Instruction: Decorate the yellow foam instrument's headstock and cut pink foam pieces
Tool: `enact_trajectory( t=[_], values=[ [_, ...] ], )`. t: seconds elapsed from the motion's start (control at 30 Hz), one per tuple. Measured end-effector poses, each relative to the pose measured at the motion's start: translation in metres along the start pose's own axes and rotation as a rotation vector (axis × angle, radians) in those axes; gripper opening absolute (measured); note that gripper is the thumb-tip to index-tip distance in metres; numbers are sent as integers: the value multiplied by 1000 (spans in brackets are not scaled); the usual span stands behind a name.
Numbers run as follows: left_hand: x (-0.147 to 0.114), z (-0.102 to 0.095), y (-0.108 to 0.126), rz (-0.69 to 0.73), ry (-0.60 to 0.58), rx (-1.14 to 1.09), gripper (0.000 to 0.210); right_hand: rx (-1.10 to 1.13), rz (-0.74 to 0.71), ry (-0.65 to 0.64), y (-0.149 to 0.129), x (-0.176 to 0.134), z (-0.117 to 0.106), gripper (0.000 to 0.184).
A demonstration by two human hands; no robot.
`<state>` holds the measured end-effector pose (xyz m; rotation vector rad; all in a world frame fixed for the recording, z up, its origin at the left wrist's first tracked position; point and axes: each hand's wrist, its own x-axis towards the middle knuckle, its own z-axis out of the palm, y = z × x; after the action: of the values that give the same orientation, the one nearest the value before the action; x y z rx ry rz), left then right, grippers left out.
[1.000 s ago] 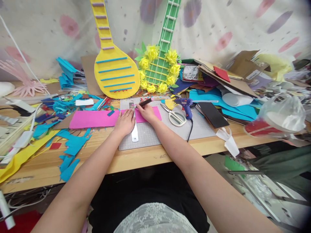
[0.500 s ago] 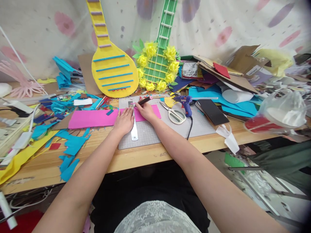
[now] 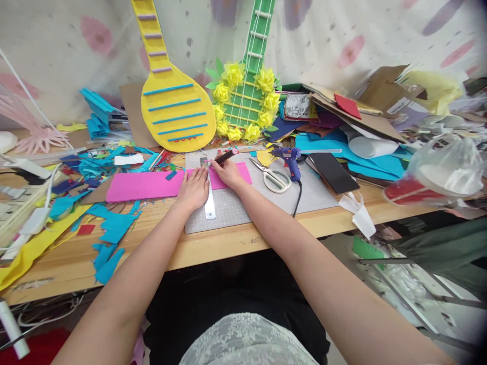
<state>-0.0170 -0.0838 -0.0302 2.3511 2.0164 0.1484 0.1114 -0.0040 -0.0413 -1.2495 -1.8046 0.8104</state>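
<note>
A bright pink folded strip [image 3: 144, 186], of paper or felt, lies partly on a grey cutting mat [image 3: 236, 208]. Across it runs a metal ruler [image 3: 210, 205], its near end sticking out toward me. My left hand [image 3: 194, 188] rests flat on the pink strip and the ruler's left edge, fingers stretched forward. Just right of the ruler, my right hand [image 3: 227, 172] is closed around a dark pen-like tool [image 3: 227, 155] with a pink end. The tool's tip is down by the ruler, too small to make out. Scissors [image 3: 276, 180] lie on the mat to the right.
Beyond the scissors are a purple glue gun [image 3: 291, 165] and a black phone [image 3: 332, 172]. A yellow instrument-shaped craft [image 3: 178, 119] and a green one with yellow flowers [image 3: 247, 106] lean at the back. Blue scraps [image 3: 117, 223] lie left; a bagged cup [image 3: 414, 190] stands right.
The view has shifted slightly. Both hands, the ruler and the pink strip keep nearly the same places; any small movement of the pen-like tool is hard to make out.
</note>
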Motion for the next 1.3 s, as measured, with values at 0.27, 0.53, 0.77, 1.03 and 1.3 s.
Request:
enact_trajectory(
  t=[0.27,0.53,0.77,1.03,1.3],
  values=[
    [0,1,0,-2,12,0,54,-3,5,-5,-1,-1,0,22],
    [1,2,0,-5,28,-4,54,-21,10,-21,-1,-2,0,23],
    [0,-1,3,-12,26,3,53,-12,9,-18,-1,-2,0,24],
    [1,2,1,-15,30,-8,53,-4,5,2,-3,-3,0,21],
    [1,1,1,-17,31,-10,52,-5,2,-6,-3,-5,-2,18]
  ],
)
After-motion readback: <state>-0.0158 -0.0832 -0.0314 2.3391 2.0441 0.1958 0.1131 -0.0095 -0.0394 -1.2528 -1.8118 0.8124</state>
